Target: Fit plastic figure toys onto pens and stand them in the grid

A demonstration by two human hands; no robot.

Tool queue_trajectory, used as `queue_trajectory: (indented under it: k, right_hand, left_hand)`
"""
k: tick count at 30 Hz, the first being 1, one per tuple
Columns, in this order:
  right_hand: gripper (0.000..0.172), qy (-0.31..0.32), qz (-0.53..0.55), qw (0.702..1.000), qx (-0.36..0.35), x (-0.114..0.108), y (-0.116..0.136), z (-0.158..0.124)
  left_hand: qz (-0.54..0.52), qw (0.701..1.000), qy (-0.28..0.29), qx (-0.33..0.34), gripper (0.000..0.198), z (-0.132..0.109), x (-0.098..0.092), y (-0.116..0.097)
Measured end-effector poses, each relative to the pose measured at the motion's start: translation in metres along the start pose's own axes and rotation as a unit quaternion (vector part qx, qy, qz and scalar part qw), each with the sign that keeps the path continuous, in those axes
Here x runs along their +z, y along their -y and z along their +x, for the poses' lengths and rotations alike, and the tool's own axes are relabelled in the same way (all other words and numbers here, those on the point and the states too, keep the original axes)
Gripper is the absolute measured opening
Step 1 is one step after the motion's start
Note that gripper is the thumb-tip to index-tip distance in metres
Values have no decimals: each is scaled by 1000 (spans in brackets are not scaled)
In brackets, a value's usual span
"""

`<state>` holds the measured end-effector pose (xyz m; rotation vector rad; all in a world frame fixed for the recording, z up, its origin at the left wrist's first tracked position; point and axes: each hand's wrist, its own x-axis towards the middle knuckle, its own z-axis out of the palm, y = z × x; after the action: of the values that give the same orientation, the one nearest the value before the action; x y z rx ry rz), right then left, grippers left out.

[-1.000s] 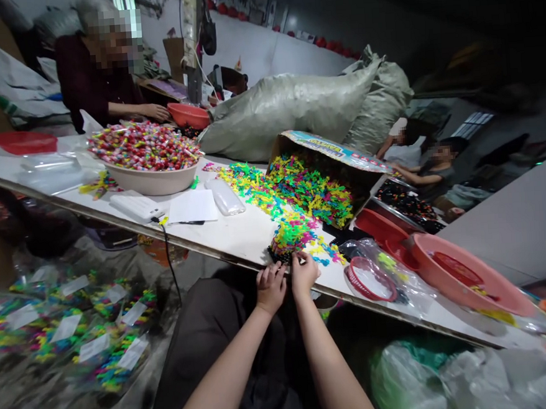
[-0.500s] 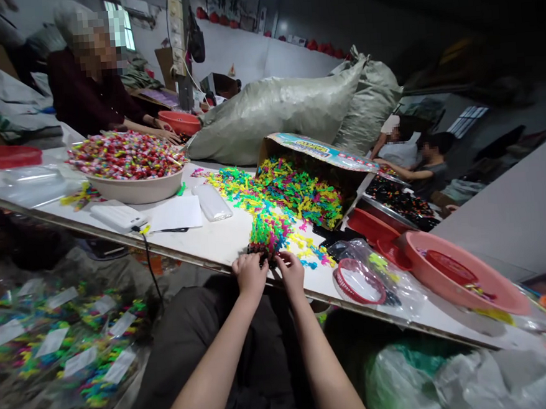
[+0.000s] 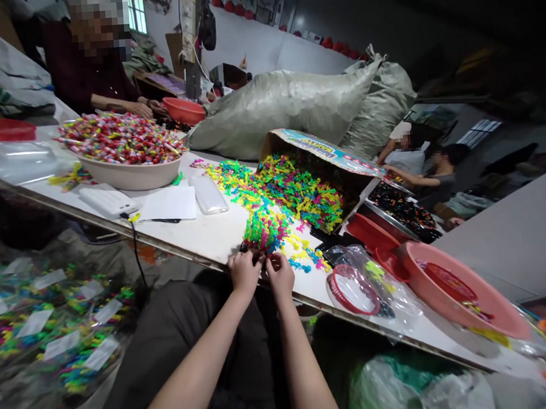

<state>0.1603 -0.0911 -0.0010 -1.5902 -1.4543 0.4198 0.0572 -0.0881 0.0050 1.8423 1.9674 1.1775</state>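
My left hand (image 3: 245, 272) and my right hand (image 3: 280, 274) are close together at the table's front edge, fingers bent. Between their fingertips is something dark and small that I cannot make out. It lies against the near side of a bundle of colourful plastic pieces (image 3: 264, 229), green, pink, yellow and blue. Behind the bundle, more such pieces spill from a tipped cardboard box (image 3: 327, 144). Loose yellow and blue pieces (image 3: 304, 252) are scattered right of my right hand.
On the white table (image 3: 196, 240) stand a bowl of wrapped sweets (image 3: 124, 146), a white power bank (image 3: 107, 201), a red basket (image 3: 355, 289) and a pink basin (image 3: 466, 290). Large sacks (image 3: 280, 113) lie behind. A person (image 3: 86, 74) works at the back left.
The camera view has shifted slightly. Both hands remain at the near end of the bundle with fingers bent. The hands of the person at the back left have drawn back from the red bowl.
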Motion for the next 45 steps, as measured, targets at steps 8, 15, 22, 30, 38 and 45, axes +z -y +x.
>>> queue_trajectory:
  k: [8,15,22,30,38,45]
  right_hand:
    - [23,-8,-29,1000,-8,1,-5,-2]
    - [20,10,-12,1000,-14,-3,-4,-2]
    - [19,2,2,1000,-16,0,-6,0]
    - [12,-18,-37,999,-22,0,0,-4]
    - [7,-21,-125,990,-61,-3,4,-4]
    - [9,-7,-92,991,-96,-8,3,1]
  left_hand:
    - [23,998,22,57,21,1,-2,2]
    - [44,994,33,99,22,2,2,9]
    - [55,991,39,119,25,3,4,13]
    - [75,983,29,167,34,1,3,15]
    - [68,980,23,183,28,3,0,10]
    - [61,983,8,174,25,2,-6,7]
